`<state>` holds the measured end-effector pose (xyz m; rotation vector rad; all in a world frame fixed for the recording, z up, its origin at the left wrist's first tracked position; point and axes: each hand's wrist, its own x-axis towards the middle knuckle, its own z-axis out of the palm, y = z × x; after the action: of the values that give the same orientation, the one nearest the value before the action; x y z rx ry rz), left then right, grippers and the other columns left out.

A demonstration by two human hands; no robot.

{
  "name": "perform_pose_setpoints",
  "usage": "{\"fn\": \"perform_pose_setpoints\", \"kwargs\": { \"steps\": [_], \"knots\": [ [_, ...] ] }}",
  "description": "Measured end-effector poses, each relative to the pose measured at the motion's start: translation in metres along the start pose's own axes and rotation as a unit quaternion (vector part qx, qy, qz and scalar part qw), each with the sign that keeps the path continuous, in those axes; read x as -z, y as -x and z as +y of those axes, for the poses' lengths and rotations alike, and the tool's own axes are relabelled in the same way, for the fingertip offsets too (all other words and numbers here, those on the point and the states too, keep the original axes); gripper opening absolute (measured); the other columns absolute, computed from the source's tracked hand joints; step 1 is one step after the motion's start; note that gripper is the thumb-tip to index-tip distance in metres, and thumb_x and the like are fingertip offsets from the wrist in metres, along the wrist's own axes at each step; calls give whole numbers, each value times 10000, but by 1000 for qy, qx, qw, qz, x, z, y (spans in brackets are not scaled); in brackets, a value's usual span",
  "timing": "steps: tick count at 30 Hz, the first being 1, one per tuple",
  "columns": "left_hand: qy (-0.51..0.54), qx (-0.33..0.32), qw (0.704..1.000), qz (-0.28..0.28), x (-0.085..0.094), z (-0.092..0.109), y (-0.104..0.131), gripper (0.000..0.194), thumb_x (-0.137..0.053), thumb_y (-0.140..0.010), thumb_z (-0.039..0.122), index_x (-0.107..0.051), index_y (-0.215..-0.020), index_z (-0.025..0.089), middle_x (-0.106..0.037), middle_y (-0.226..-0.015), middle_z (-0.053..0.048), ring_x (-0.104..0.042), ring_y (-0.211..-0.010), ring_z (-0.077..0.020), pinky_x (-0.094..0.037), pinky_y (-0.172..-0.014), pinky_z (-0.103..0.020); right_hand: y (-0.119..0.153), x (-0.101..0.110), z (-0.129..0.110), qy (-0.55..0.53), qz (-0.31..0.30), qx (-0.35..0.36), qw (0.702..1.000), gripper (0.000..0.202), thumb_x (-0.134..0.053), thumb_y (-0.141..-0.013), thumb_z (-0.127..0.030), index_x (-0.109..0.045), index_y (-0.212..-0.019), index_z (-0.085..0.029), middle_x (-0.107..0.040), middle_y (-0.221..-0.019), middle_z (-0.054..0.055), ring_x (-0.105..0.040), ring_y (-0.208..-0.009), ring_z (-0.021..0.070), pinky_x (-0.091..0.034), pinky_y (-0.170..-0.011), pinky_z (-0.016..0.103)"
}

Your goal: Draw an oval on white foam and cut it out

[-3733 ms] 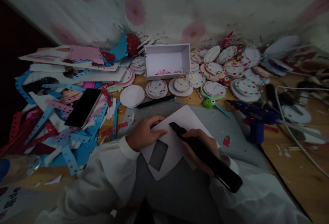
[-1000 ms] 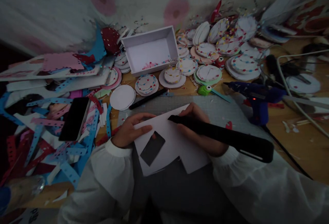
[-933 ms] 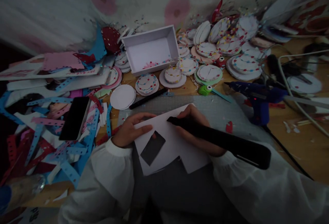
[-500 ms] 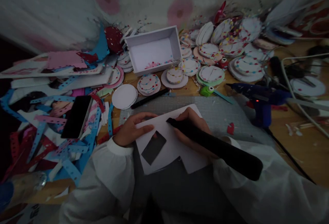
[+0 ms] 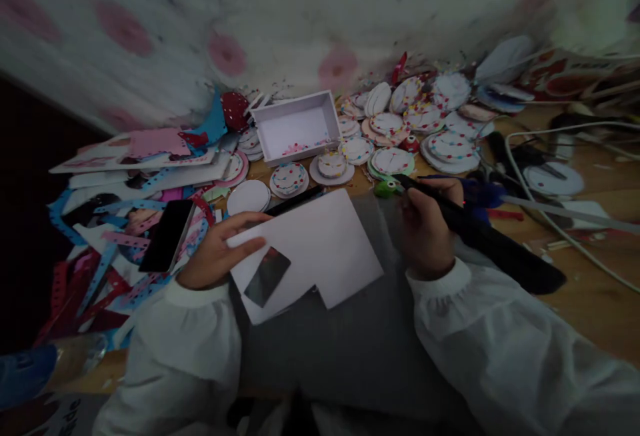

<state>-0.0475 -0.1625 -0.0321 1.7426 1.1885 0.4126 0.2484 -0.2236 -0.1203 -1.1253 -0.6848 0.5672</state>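
My left hand (image 5: 223,249) grips the left edge of a white sheet (image 5: 320,243), thumb on top and fingers behind. The sheet has a dark rectangular window (image 5: 267,277) near its left end and a notch in its lower edge. It is over the grey cutting mat (image 5: 350,356). To the right of the sheet, my right hand (image 5: 430,229) is closed around a long black tool (image 5: 490,243). Its narrow tip points up and left, near a green punch (image 5: 387,188). The two hands are apart.
Behind the mat stand a white box (image 5: 295,126) and many decorated paper discs (image 5: 289,179). Paper scraps, a black phone (image 5: 167,236) and a plastic bottle (image 5: 45,363) lie left. A blue glue gun (image 5: 483,197) and white cable (image 5: 520,189) are right.
My right hand has lifted off the sheet and moved right with the black tool. My left hand still grips the sheet. The camera view has shifted, showing more wall.
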Motion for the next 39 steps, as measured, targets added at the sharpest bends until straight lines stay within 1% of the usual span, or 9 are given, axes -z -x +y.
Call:
{"fn": "perform_pose_setpoints", "kwargs": {
  "steps": [2,4,8,12,15,20,26,31,39],
  "knots": [
    [-130,-97,984,71,18,24,19,338,-666,-818,379,-630,-1116,223,-665,-1154,-56,-655,-988,-220,-543,-815,-290,-4,0,-1,-11,36,13,999,217,-649,-804,-245,-480,-938,-250,-515,-697,-77,-490,-560,84,-399,-563,227],
    [-213,-167,960,77,26,42,40,300,-622,-859,305,-611,-1158,276,-650,-1178,-16,-627,-1038,-202,-516,-868,-273,-5,-1,-4,5,32,24,999,263,-683,-791,-260,-499,-978,-248,-542,-699,-78,-512,-572,85,-408,-575,226],
    [-292,-244,922,-71,11,46,68,370,-503,-882,158,-556,-1229,275,-628,-1200,-33,-564,-1131,-207,-431,-998,-334,-1,0,-9,57,-25,50,997,314,-693,-791,-297,-534,-1057,-250,-590,-760,-46,-565,-635,111,-449,-616,254],
    [-360,-214,895,-152,-19,14,76,546,-478,-782,28,-507,-1275,261,-602,-1207,-53,-514,-1180,-220,-340,-1069,-435,2,6,-9,77,-87,51,992,342,-701,-778,-299,-563,-1089,-263,-618,-830,-20,-602,-684,133,-493,-659,287],
    [-384,-191,888,-168,-26,-3,81,614,-537,-784,85,-413,-1361,253,-541,-1301,-75,-456,-1246,-248,-334,-1067,-457,6,10,-11,54,-161,11,985,311,-664,-806,-330,-576,-1097,-264,-633,-843,-7,-617,-667,137,-511,-643,294],
    [-407,-190,877,-170,-22,3,78,593,-615,-843,353,-386,-1379,243,-488,-1384,-97,-418,-1298,-270,-305,-1090,-454,16,10,-24,89,-291,16,952,225,-610,-833,-339,-593,-1029,-229,-652,-896,32,-623,-691,165,-513,-633,318],
    [-445,-180,861,-167,-41,11,38,773,-595,-822,558,-318,-1440,186,-270,-1538,-169,-284,-1402,-318,-273,-1110,-474,30,10,-20,180,-438,110,874,181,-583,-816,-243,-573,-997,-236,-663,-887,33,-632,-783,204,-507,-675,338],
    [-426,-152,856,-251,-60,1,18,950,-700,-751,471,-190,-1497,176,-146,-1572,-173,-138,-1445,-341,-188,-1149,-489,36,9,-15,212,-459,149,850,193,-555,-812,-196,-570,-1003,-225,-671,-855,29,-641,-715,185,-515,-646,322],
    [-363,-138,891,-235,-67,-15,20,994,-749,-734,289,-128,-1509,246,-115,-1582,-149,-59,-1453,-339,-157,-1147,-537,36,4,-11,238,-461,191,833,182,-547,-813,-194,-545,-994,-218,-675,-841,30,-639,-696,158,-510,-635,289]
  ]
}}
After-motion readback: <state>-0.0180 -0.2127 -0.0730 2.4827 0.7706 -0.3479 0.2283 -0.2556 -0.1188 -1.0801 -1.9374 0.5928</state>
